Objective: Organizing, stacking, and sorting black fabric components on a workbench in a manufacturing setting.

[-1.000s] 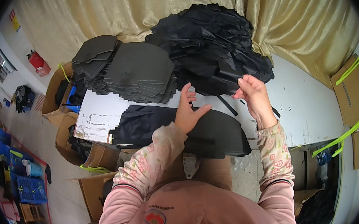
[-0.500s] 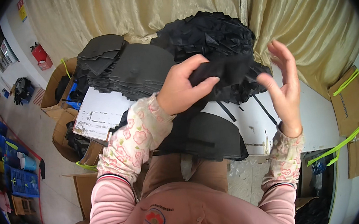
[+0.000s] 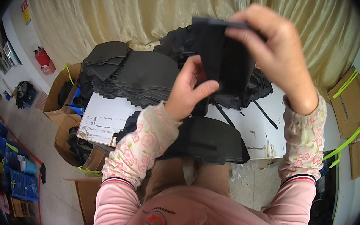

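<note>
Possibly, the stacked black panels [image 3: 208,140] along the near edge of the desk [image 3: 250,125] could slide if the left sleeve [image 3: 145,135] snagged them. Left hand [image 3: 186,91]: grip half open, around the lower-left edge of the black piece [image 3: 225,60]; firmness can't be told. Right hand [image 3: 278,44]: grip pinching its top edge, piece raised above desk. Dark heap [image 3: 177,43] beyond.

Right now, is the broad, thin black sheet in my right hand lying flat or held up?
Held up: your right hand pinches the black sheet near its top edge, and it hangs down.
</note>
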`<state>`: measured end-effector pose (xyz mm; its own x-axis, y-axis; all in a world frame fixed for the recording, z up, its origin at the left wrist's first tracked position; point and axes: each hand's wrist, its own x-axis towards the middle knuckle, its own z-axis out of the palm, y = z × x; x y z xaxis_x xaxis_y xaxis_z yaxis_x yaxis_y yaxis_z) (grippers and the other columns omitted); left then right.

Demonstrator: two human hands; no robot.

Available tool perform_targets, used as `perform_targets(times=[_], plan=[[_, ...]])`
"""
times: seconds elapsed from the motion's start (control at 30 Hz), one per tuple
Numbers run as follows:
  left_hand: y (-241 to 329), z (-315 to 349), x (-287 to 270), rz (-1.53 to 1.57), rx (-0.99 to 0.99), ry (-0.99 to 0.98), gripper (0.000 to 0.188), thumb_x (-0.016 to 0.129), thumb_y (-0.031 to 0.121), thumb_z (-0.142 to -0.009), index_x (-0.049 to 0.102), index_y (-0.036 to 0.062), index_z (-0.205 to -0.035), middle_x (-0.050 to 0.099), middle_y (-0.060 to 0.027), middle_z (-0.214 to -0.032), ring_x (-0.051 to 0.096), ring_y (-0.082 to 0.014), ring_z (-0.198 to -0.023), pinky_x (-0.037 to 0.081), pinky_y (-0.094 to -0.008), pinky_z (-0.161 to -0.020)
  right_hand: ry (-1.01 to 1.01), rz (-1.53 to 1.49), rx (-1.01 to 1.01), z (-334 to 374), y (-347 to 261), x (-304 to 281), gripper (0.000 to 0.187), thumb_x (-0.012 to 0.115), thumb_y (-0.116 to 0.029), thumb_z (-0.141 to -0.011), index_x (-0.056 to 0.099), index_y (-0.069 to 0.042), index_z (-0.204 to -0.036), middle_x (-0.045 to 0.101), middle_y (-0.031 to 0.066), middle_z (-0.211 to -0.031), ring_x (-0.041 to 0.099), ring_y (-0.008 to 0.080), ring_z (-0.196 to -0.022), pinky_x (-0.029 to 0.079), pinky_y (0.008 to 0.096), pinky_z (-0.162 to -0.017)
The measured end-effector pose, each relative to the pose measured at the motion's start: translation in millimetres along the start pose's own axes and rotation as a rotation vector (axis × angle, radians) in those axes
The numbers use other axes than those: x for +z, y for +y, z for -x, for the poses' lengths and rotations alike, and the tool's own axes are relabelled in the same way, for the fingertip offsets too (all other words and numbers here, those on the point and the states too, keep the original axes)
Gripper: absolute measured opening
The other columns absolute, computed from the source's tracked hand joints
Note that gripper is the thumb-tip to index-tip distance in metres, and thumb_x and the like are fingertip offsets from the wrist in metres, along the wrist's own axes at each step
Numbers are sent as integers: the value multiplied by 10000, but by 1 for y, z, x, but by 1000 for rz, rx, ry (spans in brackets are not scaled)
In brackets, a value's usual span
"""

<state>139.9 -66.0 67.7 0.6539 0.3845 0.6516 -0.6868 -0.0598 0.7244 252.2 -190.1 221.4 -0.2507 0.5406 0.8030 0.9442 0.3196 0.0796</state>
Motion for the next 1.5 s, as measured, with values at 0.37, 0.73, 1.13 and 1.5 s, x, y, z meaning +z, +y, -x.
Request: perform_targets(times=[0.37,0.73,1.13,1.5], plan=[[-18,10,2,-432,106,165,446,722,164,-822,510,-14,-1172,616,-71,-1015,571,-130,-938,460,-268,-840,277,-368,123,-65,-19,-24,105,629,-44,-882,627,39,-818,564,-29,-638,464,9,-544,347,166,-483],[-17,60,-72,-291,-397,-95,206,724,62,-822,611,-13,-976,600,29,-899,538,-34,-856,460,-216,-745,273,-404,402,-32,70,-50,227,604,-150,-923,657,33,-1048,657,-9,-932,585,39,-859,429,172,-785],[61,140,-175,-1337,-119,181,128,627,-38,-730,596,-8,-850,572,-97,-777,579,-228,-740,460,-300,-692,-23,-867,872,175,106,5,101,617,-73,-885,636,-22,-970,636,-12,-918,561,81,-876,441,244,-835],[-14,237,-163,-1536,-268,-125,251,684,-23,-616,647,67,-847,564,-86,-843,572,-304,-840,486,-394,-750,-398,-889,1080,349,57,59,109,586,56,-818,660,19,-888,652,41,-914,597,128,-879,468,266,-839]])
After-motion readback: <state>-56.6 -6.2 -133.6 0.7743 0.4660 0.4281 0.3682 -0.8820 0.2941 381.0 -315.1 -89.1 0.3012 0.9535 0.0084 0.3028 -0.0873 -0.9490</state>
